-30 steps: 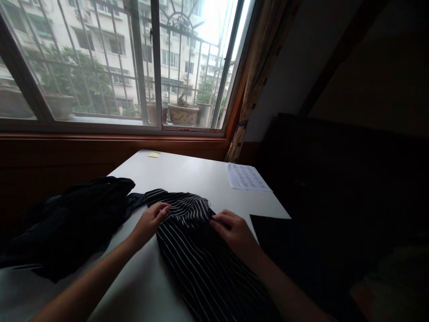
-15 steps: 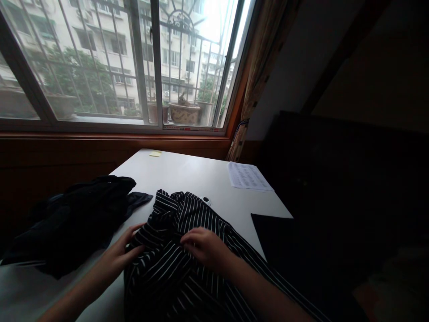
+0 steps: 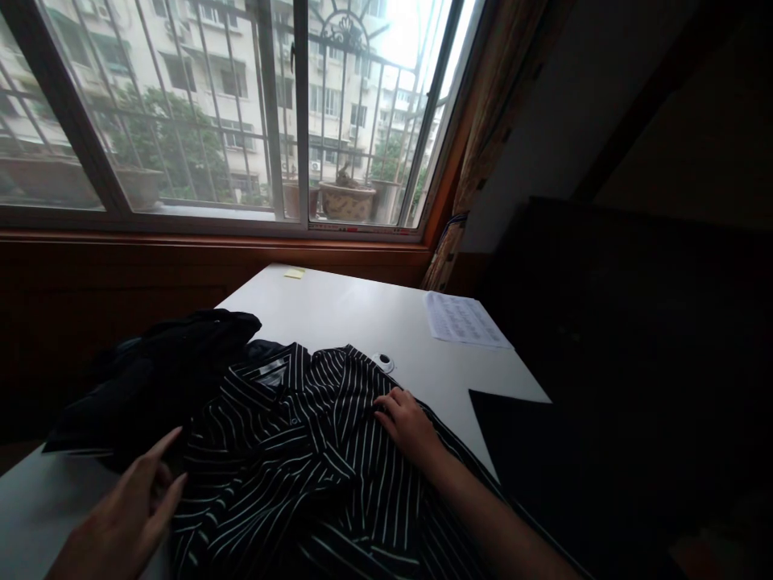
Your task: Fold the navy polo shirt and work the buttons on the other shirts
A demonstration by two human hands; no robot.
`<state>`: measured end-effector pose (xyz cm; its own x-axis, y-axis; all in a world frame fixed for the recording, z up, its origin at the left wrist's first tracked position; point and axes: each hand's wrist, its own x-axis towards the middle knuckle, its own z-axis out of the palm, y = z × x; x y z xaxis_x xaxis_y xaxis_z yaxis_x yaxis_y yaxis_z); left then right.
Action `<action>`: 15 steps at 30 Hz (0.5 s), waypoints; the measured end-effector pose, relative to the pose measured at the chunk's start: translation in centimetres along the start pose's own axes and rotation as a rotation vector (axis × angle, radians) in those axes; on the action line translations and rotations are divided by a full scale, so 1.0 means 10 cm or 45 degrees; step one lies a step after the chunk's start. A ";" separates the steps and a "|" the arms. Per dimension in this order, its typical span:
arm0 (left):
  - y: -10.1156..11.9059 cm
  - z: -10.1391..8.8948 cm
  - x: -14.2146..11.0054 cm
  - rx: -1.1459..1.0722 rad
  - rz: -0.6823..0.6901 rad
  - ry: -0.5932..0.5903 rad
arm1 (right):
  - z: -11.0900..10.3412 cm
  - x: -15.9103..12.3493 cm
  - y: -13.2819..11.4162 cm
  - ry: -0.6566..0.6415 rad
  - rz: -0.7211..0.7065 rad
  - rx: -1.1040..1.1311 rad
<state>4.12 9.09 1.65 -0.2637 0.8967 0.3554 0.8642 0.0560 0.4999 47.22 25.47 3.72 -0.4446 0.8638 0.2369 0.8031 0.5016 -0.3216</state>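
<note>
A black shirt with thin white stripes [image 3: 302, 451] lies spread and rumpled on the white table [image 3: 350, 310], its collar toward the window. My right hand [image 3: 407, 423] rests on the shirt's right part, fingers curled and pinching the cloth. My left hand [image 3: 130, 511] hovers at the shirt's left edge with fingers stretched out, holding nothing.
A heap of dark clothes [image 3: 150, 379] lies left of the shirt. A small round white object [image 3: 382, 362] sits just beyond the shirt. A printed sheet [image 3: 462, 318] lies at the far right, a yellow sticky note [image 3: 295, 273] by the window. A dark surface [image 3: 543, 451] borders the table on the right.
The shirt has been opened out from a narrow fold into a wide spread with the collar showing. My left hand let go and moved left and nearer to me; my right hand shifted right.
</note>
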 end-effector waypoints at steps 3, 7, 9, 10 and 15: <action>0.44 -0.01 0.14 -0.008 0.327 -0.075 | 0.00 -0.06 0.10 -0.008 0.007 -0.019; 0.91 0.24 0.27 0.012 0.795 -0.334 | -0.01 -0.18 0.23 -0.053 0.041 -0.065; 1.03 0.44 0.29 0.028 0.944 -0.426 | -0.05 -0.27 0.29 -0.077 0.072 -0.095; 1.06 0.54 0.30 0.028 0.998 -0.464 | -0.08 -0.32 0.33 -0.088 0.093 -0.111; 1.07 0.81 0.37 0.025 1.160 -0.568 | -0.30 -0.67 0.46 -0.176 0.210 -0.164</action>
<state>15.87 16.55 1.86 0.6799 0.6837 0.2653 0.6645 -0.7274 0.1715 55.08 21.89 3.35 -0.3459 0.9363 0.0605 0.9095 0.3504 -0.2236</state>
